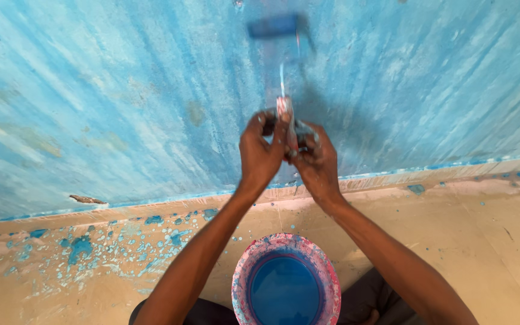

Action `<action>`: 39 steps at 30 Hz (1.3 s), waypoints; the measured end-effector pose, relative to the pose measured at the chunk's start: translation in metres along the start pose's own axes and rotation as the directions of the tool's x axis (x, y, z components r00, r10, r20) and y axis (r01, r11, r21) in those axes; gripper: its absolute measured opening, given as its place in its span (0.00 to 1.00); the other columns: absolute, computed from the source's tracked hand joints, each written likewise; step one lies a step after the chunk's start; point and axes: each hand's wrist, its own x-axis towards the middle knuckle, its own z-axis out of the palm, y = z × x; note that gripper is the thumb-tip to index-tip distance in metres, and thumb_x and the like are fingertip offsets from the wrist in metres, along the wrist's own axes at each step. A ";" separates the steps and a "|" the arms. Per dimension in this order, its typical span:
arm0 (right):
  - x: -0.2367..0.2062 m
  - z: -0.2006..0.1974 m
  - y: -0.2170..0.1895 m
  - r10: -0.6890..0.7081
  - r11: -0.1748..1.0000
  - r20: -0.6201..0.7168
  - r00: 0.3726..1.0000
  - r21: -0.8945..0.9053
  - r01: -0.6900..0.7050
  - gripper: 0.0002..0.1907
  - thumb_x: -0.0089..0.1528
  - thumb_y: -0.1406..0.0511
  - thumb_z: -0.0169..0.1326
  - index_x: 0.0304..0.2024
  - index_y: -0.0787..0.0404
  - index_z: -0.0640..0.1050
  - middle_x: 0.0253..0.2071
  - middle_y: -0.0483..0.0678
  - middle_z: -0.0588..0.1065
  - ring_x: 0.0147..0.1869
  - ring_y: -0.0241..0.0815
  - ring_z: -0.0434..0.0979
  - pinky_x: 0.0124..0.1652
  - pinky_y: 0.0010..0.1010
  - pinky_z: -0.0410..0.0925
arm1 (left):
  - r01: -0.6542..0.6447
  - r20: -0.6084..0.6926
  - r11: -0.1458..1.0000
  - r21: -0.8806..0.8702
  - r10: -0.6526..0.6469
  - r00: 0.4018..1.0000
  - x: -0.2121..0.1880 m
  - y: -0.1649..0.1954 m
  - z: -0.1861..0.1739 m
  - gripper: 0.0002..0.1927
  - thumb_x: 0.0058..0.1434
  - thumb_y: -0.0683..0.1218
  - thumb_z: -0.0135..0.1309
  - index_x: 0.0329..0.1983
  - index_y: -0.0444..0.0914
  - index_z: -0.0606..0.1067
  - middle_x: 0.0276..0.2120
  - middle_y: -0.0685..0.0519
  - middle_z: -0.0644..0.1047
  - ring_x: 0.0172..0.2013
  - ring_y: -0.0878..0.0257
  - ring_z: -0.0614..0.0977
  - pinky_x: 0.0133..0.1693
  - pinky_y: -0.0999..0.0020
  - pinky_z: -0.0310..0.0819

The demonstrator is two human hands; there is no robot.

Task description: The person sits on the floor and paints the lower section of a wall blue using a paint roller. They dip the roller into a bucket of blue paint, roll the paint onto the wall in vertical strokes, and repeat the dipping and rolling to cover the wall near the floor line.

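Both hands clasped together: left hand (261,155) and right hand (315,164) closed around paint-smeared handle (286,117) of roller (273,26), blurred, pressed high against blue wall (103,102). Below, between forearms, paint bucket (286,280) with blue paint, standing on spattered floor (482,235).

A paint roller (279,27), blurred, its blue sleeve seemingly against the blue wall, paint-crusted handle pointing down, roughly upright.
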 end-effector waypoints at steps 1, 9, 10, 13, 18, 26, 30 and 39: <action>0.004 0.001 -0.004 -0.030 0.999 0.018 0.999 0.022 0.030 0.28 0.64 0.75 0.56 0.66 0.64 0.66 0.48 0.53 0.76 0.47 0.39 0.77 0.45 0.31 0.74 | -0.018 -0.008 1.000 -0.017 0.018 1.000 0.004 0.002 -0.001 0.13 0.69 0.48 0.55 0.44 0.31 0.77 0.31 0.48 0.81 0.33 0.64 0.82 0.34 0.67 0.79; -0.048 -0.006 0.028 0.121 0.992 -0.022 0.992 0.036 -0.120 0.31 0.60 0.76 0.55 0.66 0.62 0.65 0.49 0.53 0.76 0.45 0.37 0.78 0.47 0.30 0.76 | 0.093 0.056 0.995 -0.020 -0.092 0.994 -0.050 -0.031 0.006 0.12 0.70 0.46 0.54 0.44 0.30 0.76 0.30 0.49 0.81 0.28 0.66 0.82 0.30 0.71 0.78; -0.057 -0.009 0.034 0.146 0.989 -0.033 0.989 0.010 -0.146 0.31 0.60 0.77 0.55 0.66 0.62 0.66 0.48 0.53 0.76 0.43 0.38 0.78 0.45 0.29 0.75 | 0.193 0.075 0.980 -0.049 -0.189 0.979 -0.060 -0.036 0.009 0.12 0.70 0.46 0.54 0.44 0.30 0.76 0.28 0.48 0.80 0.26 0.66 0.81 0.27 0.70 0.76; -0.074 -0.014 0.045 0.190 0.981 -0.049 0.980 -0.023 -0.192 0.30 0.61 0.77 0.54 0.65 0.63 0.67 0.49 0.55 0.77 0.43 0.38 0.77 0.44 0.28 0.74 | 0.318 0.092 0.943 -0.092 -0.310 0.946 -0.076 -0.044 0.012 0.11 0.68 0.46 0.54 0.44 0.30 0.75 0.27 0.48 0.80 0.24 0.65 0.80 0.25 0.69 0.75; -0.045 -0.010 0.032 0.160 0.987 -0.064 0.985 0.012 -0.160 0.31 0.60 0.77 0.54 0.65 0.61 0.66 0.49 0.52 0.76 0.45 0.37 0.78 0.44 0.27 0.75 | 0.118 0.063 0.992 -0.048 -0.114 0.991 -0.049 -0.032 0.009 0.11 0.70 0.46 0.52 0.45 0.31 0.76 0.29 0.50 0.81 0.29 0.67 0.82 0.32 0.70 0.78; -0.013 -0.013 0.013 0.050 0.993 -0.008 0.999 -0.106 -0.051 0.29 0.62 0.76 0.57 0.66 0.61 0.67 0.47 0.51 0.76 0.48 0.37 0.78 0.45 0.28 0.75 | 0.121 0.047 0.984 -0.129 -0.116 0.992 -0.020 -0.019 0.010 0.10 0.70 0.46 0.52 0.43 0.33 0.75 0.30 0.52 0.80 0.30 0.68 0.83 0.32 0.70 0.79; -0.054 -0.021 0.039 0.193 0.979 -0.069 0.979 -0.060 -0.197 0.33 0.58 0.77 0.59 0.65 0.61 0.67 0.46 0.51 0.76 0.48 0.39 0.77 0.47 0.30 0.75 | 0.121 0.074 0.993 0.010 -0.122 0.990 -0.061 -0.040 0.016 0.11 0.70 0.48 0.53 0.43 0.34 0.77 0.29 0.51 0.80 0.30 0.67 0.80 0.33 0.69 0.76; -0.068 -0.022 0.048 0.194 0.981 -0.132 0.972 0.018 -0.193 0.32 0.59 0.78 0.57 0.65 0.62 0.67 0.51 0.51 0.76 0.53 0.41 0.78 0.50 0.33 0.75 | 0.194 0.088 0.968 0.156 -0.209 0.974 -0.062 -0.040 0.019 0.14 0.68 0.51 0.56 0.42 0.33 0.78 0.28 0.49 0.79 0.29 0.64 0.77 0.32 0.67 0.73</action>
